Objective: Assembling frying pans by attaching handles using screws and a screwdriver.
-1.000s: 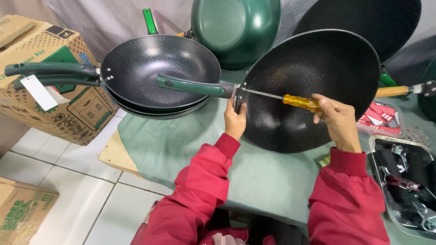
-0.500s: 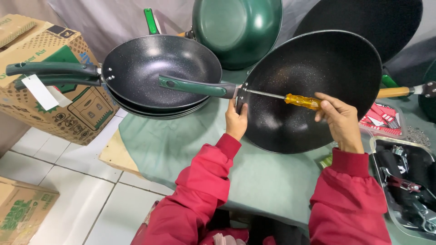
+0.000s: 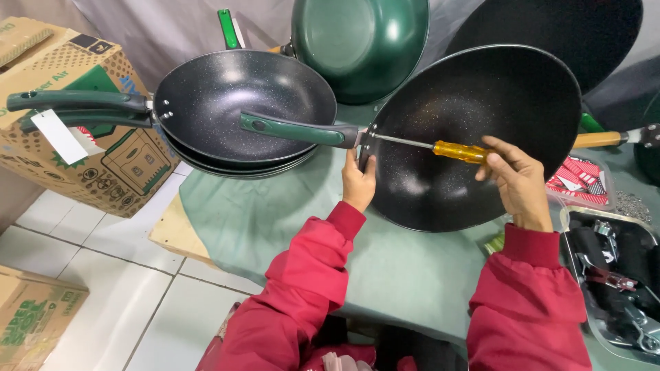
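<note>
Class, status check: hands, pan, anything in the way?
Left hand steadies black pan at rim. Right hand holds yellow-handled screwdriver, tip at green handle joint. Stacked pans sit under that handle.

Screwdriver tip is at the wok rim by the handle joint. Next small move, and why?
Probably turn the screwdriver in place with the right hand. Its shaft runs across the black wok to the rim where the green handle joins, and the left hand grips the rim right there, steadying it. Whether the tip sits in the screw cannot be made out.
</note>
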